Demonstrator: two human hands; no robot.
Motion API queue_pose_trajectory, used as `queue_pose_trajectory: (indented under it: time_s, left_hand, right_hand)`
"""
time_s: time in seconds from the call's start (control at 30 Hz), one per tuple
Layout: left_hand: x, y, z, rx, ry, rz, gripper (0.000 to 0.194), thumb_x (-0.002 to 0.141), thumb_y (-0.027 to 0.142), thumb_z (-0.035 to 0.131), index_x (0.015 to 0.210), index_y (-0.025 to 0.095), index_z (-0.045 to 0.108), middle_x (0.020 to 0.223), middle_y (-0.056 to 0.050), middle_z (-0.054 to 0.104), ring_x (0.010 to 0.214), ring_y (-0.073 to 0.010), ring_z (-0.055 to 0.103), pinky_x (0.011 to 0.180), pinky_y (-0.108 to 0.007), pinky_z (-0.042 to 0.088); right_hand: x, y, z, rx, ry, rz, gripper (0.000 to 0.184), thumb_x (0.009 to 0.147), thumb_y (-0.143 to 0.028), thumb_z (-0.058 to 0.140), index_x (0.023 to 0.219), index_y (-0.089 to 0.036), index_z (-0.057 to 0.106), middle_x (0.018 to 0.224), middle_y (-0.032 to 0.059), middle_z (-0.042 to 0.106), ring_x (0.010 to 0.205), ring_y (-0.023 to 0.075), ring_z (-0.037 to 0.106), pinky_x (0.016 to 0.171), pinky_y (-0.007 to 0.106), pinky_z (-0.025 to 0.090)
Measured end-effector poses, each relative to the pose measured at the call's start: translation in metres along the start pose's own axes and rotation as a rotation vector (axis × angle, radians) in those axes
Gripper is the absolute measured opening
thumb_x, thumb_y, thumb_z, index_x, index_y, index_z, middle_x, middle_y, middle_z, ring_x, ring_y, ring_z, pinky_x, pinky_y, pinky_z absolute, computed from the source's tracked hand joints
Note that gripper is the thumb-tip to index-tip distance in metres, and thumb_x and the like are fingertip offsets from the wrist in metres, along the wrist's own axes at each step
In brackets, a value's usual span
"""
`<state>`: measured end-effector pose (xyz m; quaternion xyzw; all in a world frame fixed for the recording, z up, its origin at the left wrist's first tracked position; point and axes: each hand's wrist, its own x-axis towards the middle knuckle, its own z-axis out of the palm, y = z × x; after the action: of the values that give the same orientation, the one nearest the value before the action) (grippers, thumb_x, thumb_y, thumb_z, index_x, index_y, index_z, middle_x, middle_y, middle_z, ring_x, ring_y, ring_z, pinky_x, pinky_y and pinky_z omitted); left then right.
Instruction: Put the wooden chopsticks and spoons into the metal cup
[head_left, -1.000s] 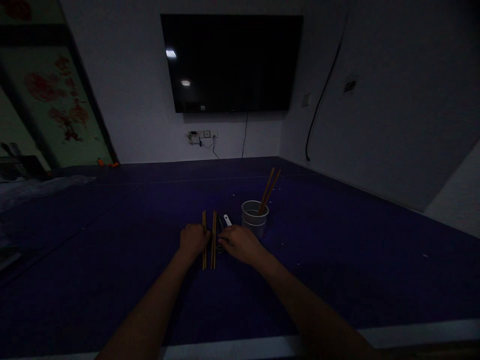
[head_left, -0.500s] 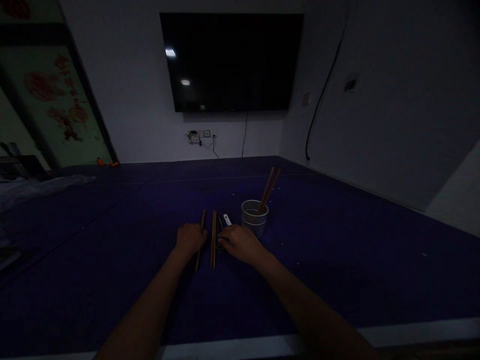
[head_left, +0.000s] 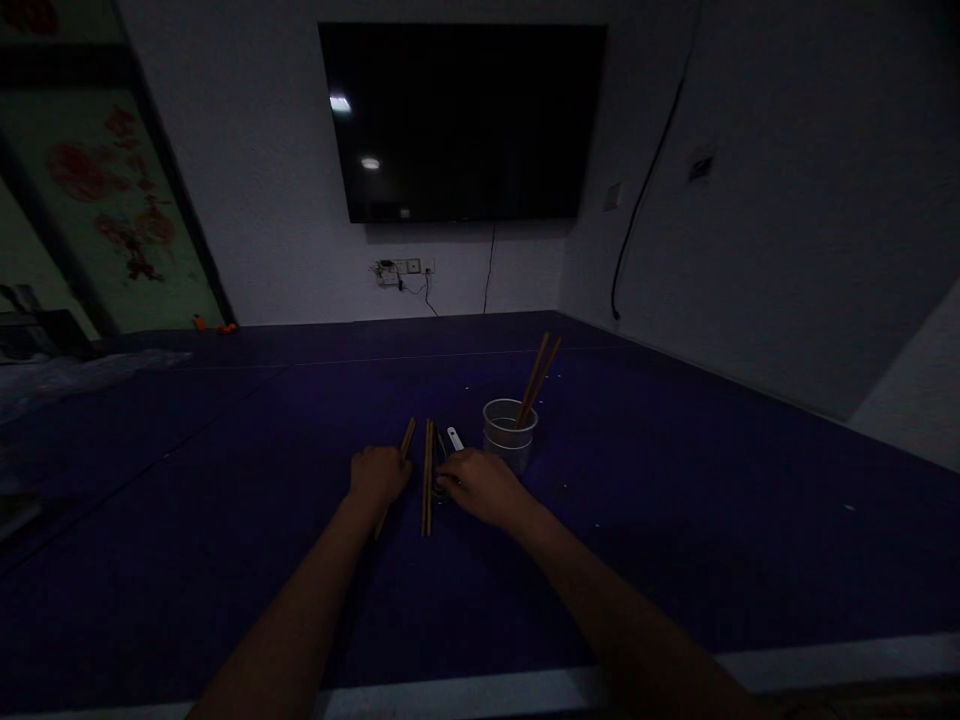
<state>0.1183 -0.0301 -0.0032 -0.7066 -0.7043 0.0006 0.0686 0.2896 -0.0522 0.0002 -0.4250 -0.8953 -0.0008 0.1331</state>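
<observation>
My left hand (head_left: pixel 379 475) is closed around a wooden chopstick (head_left: pixel 406 437) that slants up to the right from the fist. A pair of chopsticks (head_left: pixel 427 470) lies flat on the dark blue table (head_left: pixel 225 520) between my hands. My right hand (head_left: pixel 480 485) rests with bent fingers on dark utensils beside them; what it grips is hidden. A white-handled utensil (head_left: pixel 454 438) pokes out just beyond it. A pale cup (head_left: pixel 509 435) right of my right hand holds two upright chopsticks (head_left: pixel 538 375).
A black television (head_left: pixel 461 120) hangs on the far wall above a socket strip (head_left: pixel 401 268). A cable (head_left: pixel 645 180) runs down the right wall. The table's pale front edge (head_left: pixel 525 690) is at the bottom. A flowered panel (head_left: pixel 120 200) stands at left.
My left hand has tilted its chopstick from parallel with the pair to a slant, its near end swinging left. My right hand has stayed in place.
</observation>
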Motion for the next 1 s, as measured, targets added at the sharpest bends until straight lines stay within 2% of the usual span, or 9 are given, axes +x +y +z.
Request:
queue_pose_trajectory:
  time_s: [0.23, 0.4, 0.53, 0.63, 0.8, 0.9, 1.0]
  left_hand:
    - [0.002, 0.0, 0.004, -0.007, 0.031, 0.014, 0.042, 0.085, 0.032, 0.034, 0.098, 0.01, 0.067, 0.094, -0.019, 0.068, 0.096, -0.0285, 0.063, 0.081, -0.038, 0.046]
    - [0.001, 0.001, 0.002, -0.045, 0.037, -0.041, 0.038, 0.084, 0.028, 0.036, 0.096, 0.01, 0.068, 0.092, -0.019, 0.068, 0.096, -0.0279, 0.063, 0.08, -0.036, 0.046]
    - [0.002, 0.0, 0.002, -0.063, 0.089, -0.075, 0.038, 0.084, 0.026, 0.034, 0.093, 0.011, 0.068, 0.09, -0.018, 0.068, 0.094, -0.0272, 0.063, 0.079, -0.036, 0.045]
    - [0.002, 0.001, -0.002, -0.088, 0.229, -0.068, 0.039, 0.086, 0.027, 0.031, 0.093, 0.011, 0.066, 0.088, -0.016, 0.067, 0.092, -0.0266, 0.061, 0.076, -0.035, 0.045]
    - [-0.005, 0.004, -0.013, -0.12, 0.59, -0.011, 0.04, 0.092, 0.03, 0.024, 0.088, 0.014, 0.061, 0.087, -0.013, 0.063, 0.088, -0.0233, 0.057, 0.075, -0.033, 0.041]
    - [-0.01, 0.006, -0.014, -0.119, 0.738, 0.104, 0.039, 0.093, 0.032, 0.025, 0.086, 0.016, 0.06, 0.086, -0.011, 0.063, 0.086, -0.0212, 0.056, 0.075, -0.032, 0.039]
    - [-0.012, 0.007, -0.009, -0.115, 0.811, 0.274, 0.035, 0.093, 0.032, 0.029, 0.09, 0.018, 0.061, 0.087, -0.01, 0.064, 0.084, -0.0198, 0.055, 0.074, -0.032, 0.037]
  right_hand:
    - [0.0, 0.001, 0.0, 0.026, 0.002, 0.003, 0.027, 0.089, -0.025, 0.041, 0.096, -0.019, 0.067, 0.098, 0.0074, 0.068, 0.097, 0.0188, 0.06, 0.082, 0.027, 0.04]
    - [-0.001, -0.001, -0.002, 0.033, -0.002, 0.019, 0.027, 0.089, -0.026, 0.042, 0.099, -0.019, 0.066, 0.1, 0.0079, 0.068, 0.098, 0.0195, 0.06, 0.082, 0.028, 0.04]
    - [-0.001, -0.001, -0.003, 0.037, -0.015, 0.045, 0.027, 0.089, -0.026, 0.042, 0.1, -0.02, 0.066, 0.1, 0.0074, 0.068, 0.1, 0.0188, 0.059, 0.084, 0.027, 0.04]
    - [-0.001, -0.001, -0.002, 0.046, 0.005, 0.04, 0.027, 0.089, -0.026, 0.043, 0.101, -0.02, 0.066, 0.1, 0.0071, 0.068, 0.099, 0.0188, 0.06, 0.084, 0.027, 0.04]
    - [-0.001, -0.003, -0.004, 0.127, 0.158, 0.077, 0.032, 0.09, -0.029, 0.042, 0.115, -0.021, 0.06, 0.109, 0.0071, 0.066, 0.099, 0.0179, 0.06, 0.083, 0.027, 0.042]
    - [-0.001, -0.004, -0.006, 0.26, 0.291, 0.139, 0.039, 0.09, -0.039, 0.042, 0.122, -0.022, 0.055, 0.105, 0.0062, 0.068, 0.092, 0.0164, 0.062, 0.079, 0.026, 0.044]
    - [-0.001, -0.002, -0.005, 0.475, 0.394, 0.196, 0.043, 0.089, -0.047, 0.043, 0.118, -0.02, 0.058, 0.085, 0.0038, 0.07, 0.075, 0.0149, 0.063, 0.069, 0.025, 0.045]
